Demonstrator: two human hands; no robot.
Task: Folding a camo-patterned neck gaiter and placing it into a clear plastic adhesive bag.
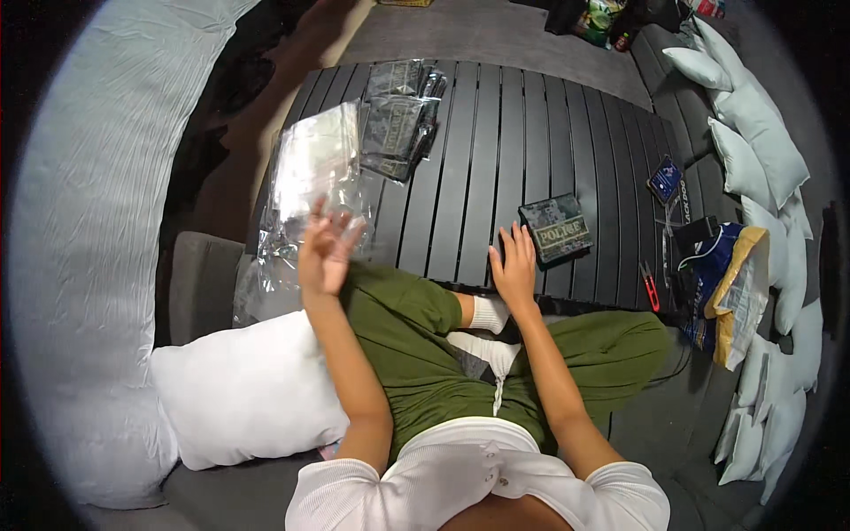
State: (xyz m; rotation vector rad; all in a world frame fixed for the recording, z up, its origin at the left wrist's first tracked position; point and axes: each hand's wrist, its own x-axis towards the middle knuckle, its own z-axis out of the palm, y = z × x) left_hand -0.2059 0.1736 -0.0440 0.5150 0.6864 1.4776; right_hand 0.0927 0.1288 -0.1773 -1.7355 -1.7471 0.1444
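Observation:
My left hand [326, 250] is raised at the near left of the table, its fingers apart and nothing in them. Just beyond it lies a pile of clear plastic bags [317, 159], shiny under the light. My right hand [515, 268] is held palm down at the table's near edge with fingers stretched out. Its fingertips are close beside a small stack of dark camouflage patches [556, 221] with lettering; whether they touch it I cannot tell. Several similar patches in clear bags [392, 124] lie heaped at the far left of the table.
The black slatted table [482, 133] stands before my crossed legs. Red-handled snips [652, 290], a dark blue packet [664, 180] and a blue and yellow bag [730, 288] are at the right. A white pillow [252, 389] sits at my left; pale cushions [753, 159] line the right.

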